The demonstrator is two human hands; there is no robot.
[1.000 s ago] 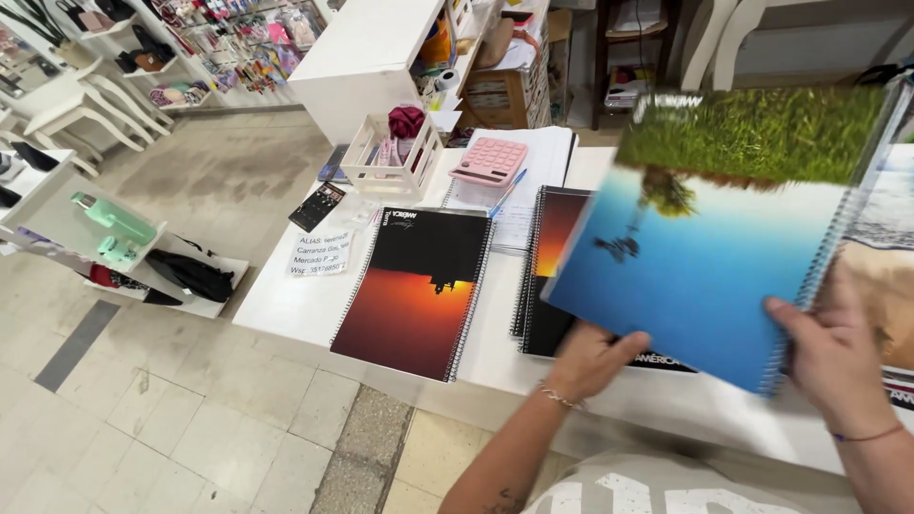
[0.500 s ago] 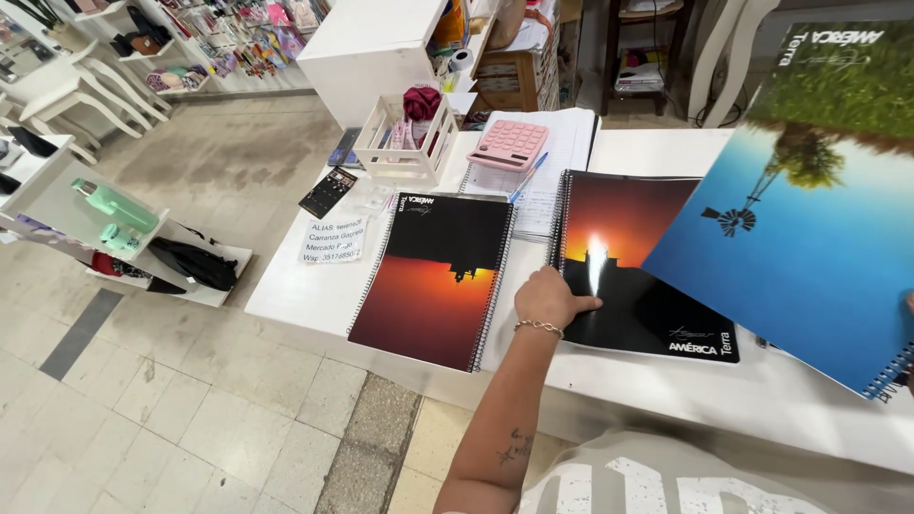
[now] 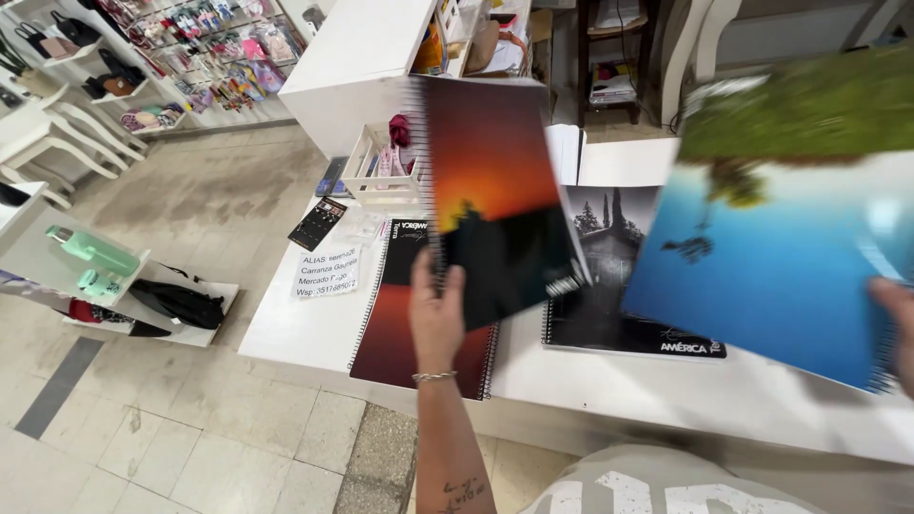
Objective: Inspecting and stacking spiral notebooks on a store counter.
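Observation:
My left hand (image 3: 436, 314) grips the spiral edge of an orange-and-black sunset notebook (image 3: 495, 195) and holds it upright above the white counter (image 3: 305, 328). Under it lies a second sunset notebook (image 3: 405, 328), flat on the counter. A grey notebook with a dark landscape cover (image 3: 609, 286) lies flat to the right of it. My right hand (image 3: 895, 328), only partly in view at the frame's right edge, holds a large blue notebook with a green band on its cover (image 3: 781, 247), raised over the counter's right side.
A white basket (image 3: 381, 171) with small items stands at the counter's back, beside a printed paper notice (image 3: 326, 273) and a dark card (image 3: 317, 224). A low shelf with a green bottle (image 3: 95, 252) and a black bag (image 3: 181, 303) is on the left. Display racks line the far wall.
My left hand has lifted the top sunset notebook off the pile and stood it upright, uncovering the grey landscape notebook. The blue notebook has stayed raised on the right.

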